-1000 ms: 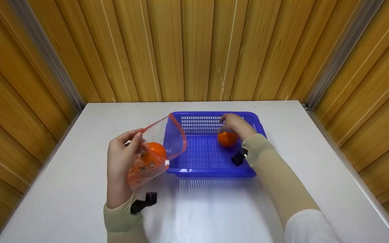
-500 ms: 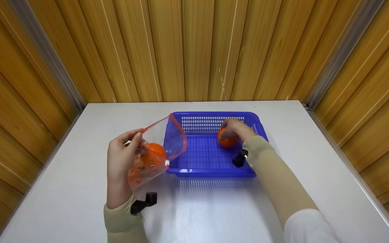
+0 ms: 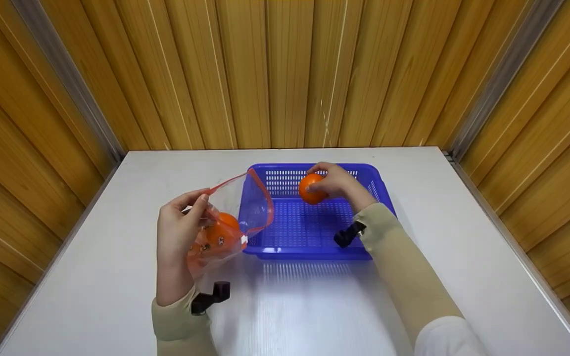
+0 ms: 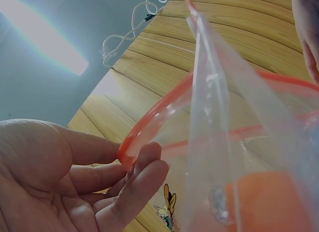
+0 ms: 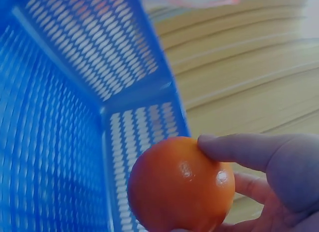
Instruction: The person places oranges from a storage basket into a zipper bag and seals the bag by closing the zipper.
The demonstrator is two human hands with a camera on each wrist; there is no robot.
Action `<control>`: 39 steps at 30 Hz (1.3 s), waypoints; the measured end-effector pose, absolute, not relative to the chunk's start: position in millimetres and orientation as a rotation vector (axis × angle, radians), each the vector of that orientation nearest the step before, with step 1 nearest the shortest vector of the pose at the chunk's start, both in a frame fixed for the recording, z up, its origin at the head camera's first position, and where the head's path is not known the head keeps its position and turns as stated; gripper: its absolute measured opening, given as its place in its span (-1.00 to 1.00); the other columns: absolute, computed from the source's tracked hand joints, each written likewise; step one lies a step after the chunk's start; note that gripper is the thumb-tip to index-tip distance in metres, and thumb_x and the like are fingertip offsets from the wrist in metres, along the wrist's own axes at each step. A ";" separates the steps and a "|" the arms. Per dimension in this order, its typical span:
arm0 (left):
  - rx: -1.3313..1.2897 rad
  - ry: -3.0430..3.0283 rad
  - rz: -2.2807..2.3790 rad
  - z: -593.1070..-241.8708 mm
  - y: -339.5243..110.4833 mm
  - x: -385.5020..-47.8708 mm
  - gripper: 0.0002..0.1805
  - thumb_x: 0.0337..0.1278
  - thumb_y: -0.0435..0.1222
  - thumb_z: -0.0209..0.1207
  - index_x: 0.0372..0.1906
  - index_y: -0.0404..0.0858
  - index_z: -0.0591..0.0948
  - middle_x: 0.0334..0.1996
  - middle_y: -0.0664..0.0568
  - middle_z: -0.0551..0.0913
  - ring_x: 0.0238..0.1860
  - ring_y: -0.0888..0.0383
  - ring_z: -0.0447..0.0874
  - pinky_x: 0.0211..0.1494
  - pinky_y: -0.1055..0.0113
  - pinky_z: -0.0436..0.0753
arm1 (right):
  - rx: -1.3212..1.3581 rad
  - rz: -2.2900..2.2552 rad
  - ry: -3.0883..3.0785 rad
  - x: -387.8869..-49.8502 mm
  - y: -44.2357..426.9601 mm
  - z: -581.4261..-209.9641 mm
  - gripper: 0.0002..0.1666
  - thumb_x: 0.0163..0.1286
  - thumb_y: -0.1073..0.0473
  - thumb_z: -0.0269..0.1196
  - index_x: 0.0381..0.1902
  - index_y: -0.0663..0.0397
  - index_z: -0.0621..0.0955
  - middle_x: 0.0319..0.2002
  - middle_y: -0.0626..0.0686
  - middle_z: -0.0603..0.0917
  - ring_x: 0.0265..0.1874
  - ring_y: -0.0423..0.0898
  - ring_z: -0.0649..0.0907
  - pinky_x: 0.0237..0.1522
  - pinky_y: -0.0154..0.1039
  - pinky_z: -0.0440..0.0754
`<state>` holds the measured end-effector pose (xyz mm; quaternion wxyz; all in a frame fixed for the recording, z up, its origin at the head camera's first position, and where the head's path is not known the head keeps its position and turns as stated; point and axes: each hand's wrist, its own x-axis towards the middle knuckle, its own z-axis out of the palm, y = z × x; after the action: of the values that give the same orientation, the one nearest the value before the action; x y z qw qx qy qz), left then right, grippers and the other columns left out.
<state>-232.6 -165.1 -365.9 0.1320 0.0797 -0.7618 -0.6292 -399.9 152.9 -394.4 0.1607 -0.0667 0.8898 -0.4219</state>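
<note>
My left hand (image 3: 180, 230) pinches the orange-red rim of a clear zip bag (image 3: 260, 205) between thumb and fingers, and the bag's mouth gapes toward the basket. Inside the bag lies an orange (image 3: 224, 226), seen through the printed plastic; whether more fruit sits lower down I cannot tell. My right hand (image 3: 338, 182) grips another orange (image 5: 179, 184) with thumb and fingers, holding it above the floor of the blue plastic basket (image 3: 290, 254). In the left wrist view, the thumb and fingertips meet on the bag's rim (image 4: 149, 115).
The slotted basket stands on a white table (image 3: 305, 306), its left side partly behind the bag. Wood-patterned panels (image 3: 285, 74) close off the back and both sides. Black camera mounts (image 3: 348, 235) sit on both wrists.
My right hand has closed its fingers round the orange, lifted it off the basket floor and carried it a little leftward. The left hand stays in place; the bag's contents have sagged slightly.
</note>
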 end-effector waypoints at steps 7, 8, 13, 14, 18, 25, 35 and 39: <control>0.224 -2.212 -1.825 -366.7 -164.1 -232.9 -0.68 0.49 -0.25 0.17 0.13 -0.36 0.69 -0.35 -0.05 0.63 -0.44 0.22 0.72 -0.25 0.50 0.78 | -0.262 -1.463 2.439 -382.0 141.2 -380.5 -0.37 0.32 0.19 0.42 0.33 -0.02 0.52 0.32 0.34 0.46 0.27 0.28 0.56 0.23 0.11 0.71; 0.225 -2.211 -1.827 -367.1 -164.2 -233.1 -0.69 0.49 -0.26 0.17 0.13 -0.36 0.70 -0.35 -0.05 0.63 -0.44 0.21 0.72 -0.25 0.49 0.78 | -0.279 -1.500 2.421 -378.8 138.8 -378.4 -0.38 0.32 0.20 0.42 0.33 -0.02 0.53 0.32 0.34 0.46 0.27 0.28 0.56 0.22 0.12 0.71; 0.226 -2.210 -1.839 -367.7 -164.2 -233.5 -0.70 0.49 -0.28 0.17 0.13 -0.36 0.69 -0.35 -0.05 0.62 -0.44 0.20 0.73 -0.22 0.46 0.79 | -0.396 -1.616 2.367 -359.9 123.0 -368.7 -0.40 0.30 0.22 0.43 0.29 -0.02 0.55 0.30 0.28 0.49 0.23 0.23 0.59 0.14 0.09 0.76; 0.228 -2.210 -1.841 -367.7 -164.0 -233.6 -0.70 0.49 -0.28 0.17 0.13 -0.35 0.69 -0.35 -0.05 0.62 -0.44 0.19 0.73 -0.22 0.46 0.79 | -0.423 -1.623 2.364 -355.8 119.0 -367.5 -0.40 0.30 0.22 0.44 0.28 -0.03 0.55 0.30 0.27 0.50 0.22 0.22 0.60 0.12 0.07 0.77; 0.229 -2.209 -1.844 -367.1 -163.6 -233.8 -0.69 0.48 -0.27 0.17 0.13 -0.36 0.70 -0.35 -0.05 0.62 -0.44 0.20 0.72 -0.23 0.47 0.79 | -0.558 -1.607 2.391 -338.8 101.6 -364.8 -0.41 0.29 0.19 0.46 0.27 -0.07 0.57 0.29 0.20 0.54 0.19 0.19 0.62 0.11 0.01 0.78; 0.218 -2.199 -1.866 -364.5 -163.7 -232.9 -0.66 0.48 -0.24 0.18 0.14 -0.38 0.69 -0.33 -0.03 0.61 -0.45 0.24 0.71 -0.26 0.50 0.78 | -0.761 -1.506 2.481 -313.7 64.3 -370.2 -0.41 0.27 0.20 0.47 0.24 -0.14 0.59 0.29 0.11 0.56 0.16 0.15 0.63 0.21 0.05 0.72; 0.172 -2.183 -1.866 -365.2 -162.7 -231.9 -0.66 0.48 -0.27 0.18 0.14 -0.42 0.68 -0.40 -0.01 0.64 -0.49 0.26 0.72 -0.29 0.49 0.78 | -0.901 -1.325 2.722 -307.0 24.4 -389.5 -0.32 0.26 0.23 0.50 0.33 -0.08 0.57 0.33 0.21 0.48 0.29 0.22 0.58 0.33 0.17 0.62; 0.188 -2.187 -1.866 -364.8 -163.1 -232.3 -0.68 0.48 -0.28 0.17 0.13 -0.41 0.68 -0.37 -0.03 0.63 -0.47 0.24 0.72 -0.26 0.49 0.78 | -0.872 -1.456 2.668 -305.0 24.1 -391.5 -0.36 0.32 0.30 0.44 0.34 -0.02 0.55 0.33 0.21 0.50 0.32 0.19 0.57 0.30 0.10 0.65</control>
<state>-232.3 -163.1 -364.8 0.1297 0.0648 -0.7527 -0.6422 -305.0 24.1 -391.5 -0.0101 -0.2757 0.8438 -0.4603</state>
